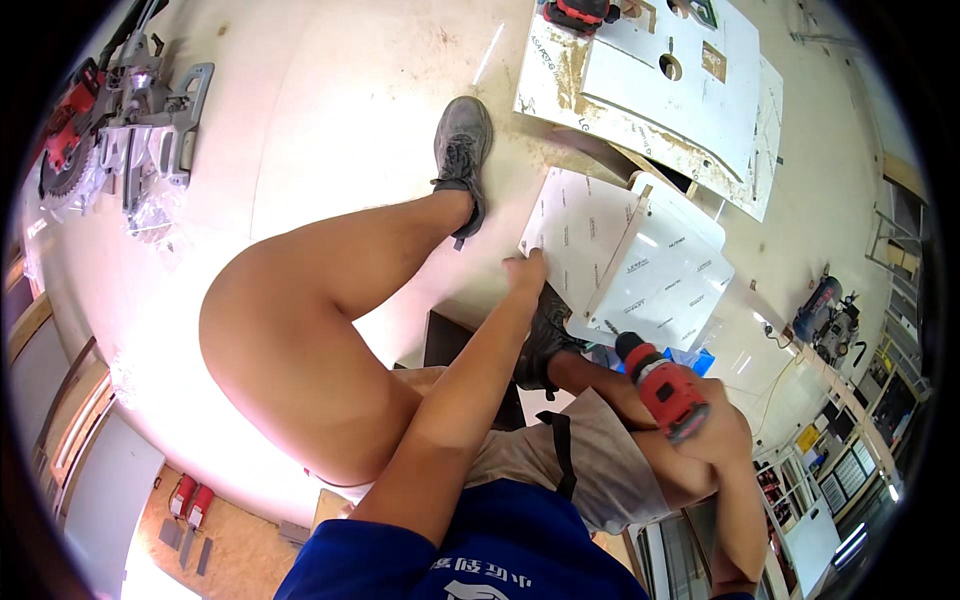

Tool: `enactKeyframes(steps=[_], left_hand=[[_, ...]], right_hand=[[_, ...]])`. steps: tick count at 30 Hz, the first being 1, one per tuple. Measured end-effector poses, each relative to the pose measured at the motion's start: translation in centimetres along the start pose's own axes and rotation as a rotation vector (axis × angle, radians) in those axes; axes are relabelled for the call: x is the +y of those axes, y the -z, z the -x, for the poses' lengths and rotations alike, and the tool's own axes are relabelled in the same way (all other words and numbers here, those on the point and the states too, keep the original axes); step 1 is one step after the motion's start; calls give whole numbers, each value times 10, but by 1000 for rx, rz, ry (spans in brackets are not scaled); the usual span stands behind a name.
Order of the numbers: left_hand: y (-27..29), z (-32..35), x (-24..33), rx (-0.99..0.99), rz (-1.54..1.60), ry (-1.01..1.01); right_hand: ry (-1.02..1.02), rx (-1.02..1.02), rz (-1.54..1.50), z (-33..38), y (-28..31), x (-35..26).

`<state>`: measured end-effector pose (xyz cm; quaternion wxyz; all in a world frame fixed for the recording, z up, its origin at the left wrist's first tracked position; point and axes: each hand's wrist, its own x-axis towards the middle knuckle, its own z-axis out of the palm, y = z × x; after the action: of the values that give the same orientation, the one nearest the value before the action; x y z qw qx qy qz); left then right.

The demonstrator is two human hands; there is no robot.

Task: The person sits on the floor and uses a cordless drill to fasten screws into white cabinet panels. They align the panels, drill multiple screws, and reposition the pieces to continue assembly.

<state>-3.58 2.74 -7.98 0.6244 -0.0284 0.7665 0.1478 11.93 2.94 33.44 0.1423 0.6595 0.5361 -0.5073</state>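
A: What does the right grip (714,422) have?
B: It is wrapped round a red drill (664,392), on the near side of the white panel assembly (578,225).
A: Which way does the drill point?
B: Its long axis slants: the back end lies toward the person, to the right, and the nose faces forward and left. The drill bit (613,329) lines up with the assembly's near edge; whether its tip touches, I can't tell from this angle.
A: And the left grip (526,271)?
B: Closed on the assembly's left edge.
A: How is the assembly turned?
B: A pale strip (618,251) between two white faces runs away from the person, leaning right.
A: What surrounds it?
B: A dark shoe (545,340) is just beside its near left side. Beyond the assembly are white boards (640,92) with cut-outs, carrying a red tool (577,14). A mitre saw (135,138) stands well to the assembly's left; a power tool (822,305) is off to its right.
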Motion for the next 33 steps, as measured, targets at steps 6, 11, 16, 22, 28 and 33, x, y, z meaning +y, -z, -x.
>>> enactKeyframes(steps=[6,11,16,22,28,33], left_hand=[[10,36,5,-341,179,135],[6,-3,-25,-130,87,-25],[-19,11,-34,-234,-27,40],[1,31,-10,-354,28,190],[17,6,-5,-394,-28,96],[52,-14,33,-471,-173,32]], right_hand=[[69,58,-142,-14,-40,17],[151,71,-216,-25,-56,25],[158,144,-172,-10,-61,37],[83,177,-194,5,-55,27],[155,400,-339,48,-45,42],[279,666,-498,121,-14,24]])
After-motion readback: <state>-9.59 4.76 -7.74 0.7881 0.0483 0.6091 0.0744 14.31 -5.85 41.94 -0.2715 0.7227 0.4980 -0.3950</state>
